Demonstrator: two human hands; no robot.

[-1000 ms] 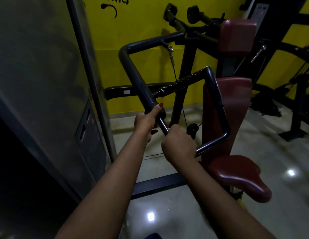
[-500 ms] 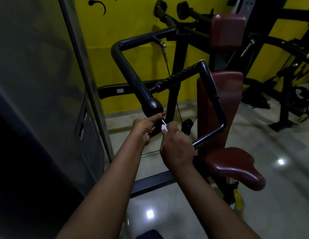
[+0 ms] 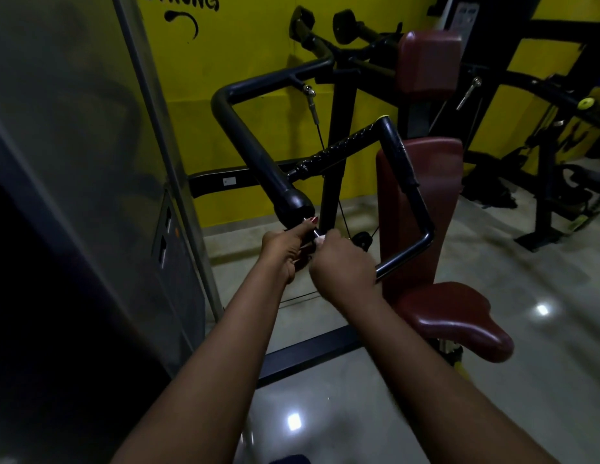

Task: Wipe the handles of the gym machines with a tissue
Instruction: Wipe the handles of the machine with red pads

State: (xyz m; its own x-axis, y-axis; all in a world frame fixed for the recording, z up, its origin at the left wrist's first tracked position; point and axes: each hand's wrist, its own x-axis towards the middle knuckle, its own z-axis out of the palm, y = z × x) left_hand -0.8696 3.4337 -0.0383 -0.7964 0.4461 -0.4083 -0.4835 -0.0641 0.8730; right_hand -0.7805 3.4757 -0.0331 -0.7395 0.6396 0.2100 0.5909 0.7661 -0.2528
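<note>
Both forearms (image 3: 224,346) are showing bare all the way to the bottom edge. The left hand (image 3: 281,249) is wearing glossy red polish on its thumbnail (image 3: 314,220). The right hand (image 3: 342,266) is showing only its back, its nails hidden. A dark blue patch (image 3: 288,458), perhaps clothing, is peeking in at the bottom edge.

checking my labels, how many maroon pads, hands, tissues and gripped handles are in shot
maroon pads: 3
hands: 2
tissue: 1
gripped handle: 1
total: 7
</note>
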